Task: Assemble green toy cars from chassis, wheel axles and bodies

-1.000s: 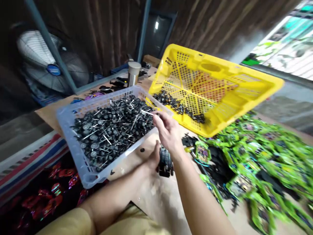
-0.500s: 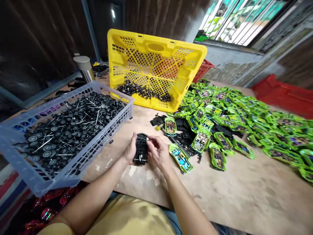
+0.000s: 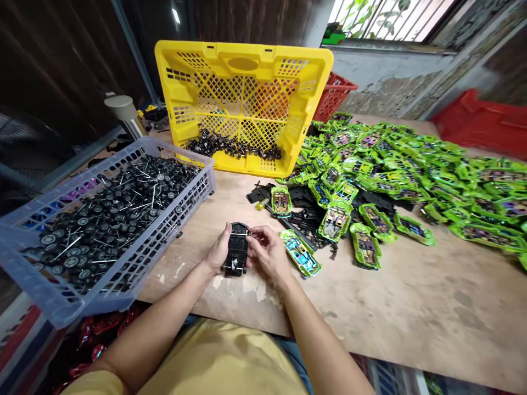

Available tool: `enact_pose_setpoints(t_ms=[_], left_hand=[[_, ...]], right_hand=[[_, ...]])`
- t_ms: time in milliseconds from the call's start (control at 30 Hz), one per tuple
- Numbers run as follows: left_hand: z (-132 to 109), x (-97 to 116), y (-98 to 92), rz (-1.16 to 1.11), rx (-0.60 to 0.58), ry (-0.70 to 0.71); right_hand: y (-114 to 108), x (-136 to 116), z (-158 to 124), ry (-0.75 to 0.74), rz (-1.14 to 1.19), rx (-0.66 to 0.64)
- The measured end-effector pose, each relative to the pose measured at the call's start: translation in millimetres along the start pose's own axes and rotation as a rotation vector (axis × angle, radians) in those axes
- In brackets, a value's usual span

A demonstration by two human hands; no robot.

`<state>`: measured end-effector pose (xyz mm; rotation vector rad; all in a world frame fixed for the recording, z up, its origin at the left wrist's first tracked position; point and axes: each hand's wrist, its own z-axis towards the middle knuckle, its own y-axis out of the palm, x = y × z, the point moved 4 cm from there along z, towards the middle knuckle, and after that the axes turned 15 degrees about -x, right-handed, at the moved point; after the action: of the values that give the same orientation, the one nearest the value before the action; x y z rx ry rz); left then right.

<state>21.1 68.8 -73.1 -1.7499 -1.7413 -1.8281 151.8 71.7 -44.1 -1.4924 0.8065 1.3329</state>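
A black toy car chassis (image 3: pixel 236 247) is held above the table, with my left hand (image 3: pixel 218 253) closed around its left edge. A metal axle (image 3: pixel 239 235) lies across the far end of the chassis. My right hand (image 3: pixel 267 252) pinches the right end of this axle, its other fingers curled beside the chassis; any wheel there is hidden by the fingertips. A small whitish mechanism (image 3: pixel 234 263) shows at the near end. Just right of my right hand rests a green car body (image 3: pixel 300 252), its blue inside facing up.
On the left stands a translucent crate (image 3: pixel 164 233) full of wheels on axles (image 3: pixel 123 214). A tilted yellow basket (image 3: pixel 242 52) behind holds small black parts (image 3: pixel 230 145). Green car bodies (image 3: pixel 382 159) are heaped at right, over black chassis pieces (image 3: pixel 304 211). A red basket (image 3: pixel 335 93) stands behind.
The view has shifted slightly, so the surroundings sit a little higher and further left. The axle now shows straight across the chassis's far end. Both hands keep their grip.
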Motion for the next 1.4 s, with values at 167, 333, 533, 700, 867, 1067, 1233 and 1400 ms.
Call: enact_pose_setpoints(t_ms=[167, 333, 533, 700, 867, 1067, 1233, 1400], left_hand=[[-2, 1, 4.5, 0.012, 0.034, -0.036], [1, 8, 11.8, -0.104, -0.042, -0.007], [6, 11, 24.5, -0.115, -0.08, 0.06], [5, 9, 28.5, -0.082, -0.006, 0.171], [4, 6, 29.4, -0.034, 0.149, 0.27], [8, -3, 34.3, 0.037, 0.141, 0.229], [8, -7, 41.4, 0.221, 0.164, 0.307], [4, -2, 49.2, 0.385, 0.165, 0.349]], right_hand=[[-18, -5, -18, -0.015, -0.338, 0.063], [-63, -2, -58, 0.193, -0.977, 0.188], [-84, -7, -76, 0.127, -0.48, 0.13], [-74, -3, -81, 0.193, -0.544, 0.177], [-49, 9, -86, 0.226, -0.842, 0.16], [-42, -7, -75, 0.101, -0.378, 0.086], [-14, -16, -62, -0.028, -0.097, 0.099], [5, 0, -59, -0.033, -0.106, 0.162]])
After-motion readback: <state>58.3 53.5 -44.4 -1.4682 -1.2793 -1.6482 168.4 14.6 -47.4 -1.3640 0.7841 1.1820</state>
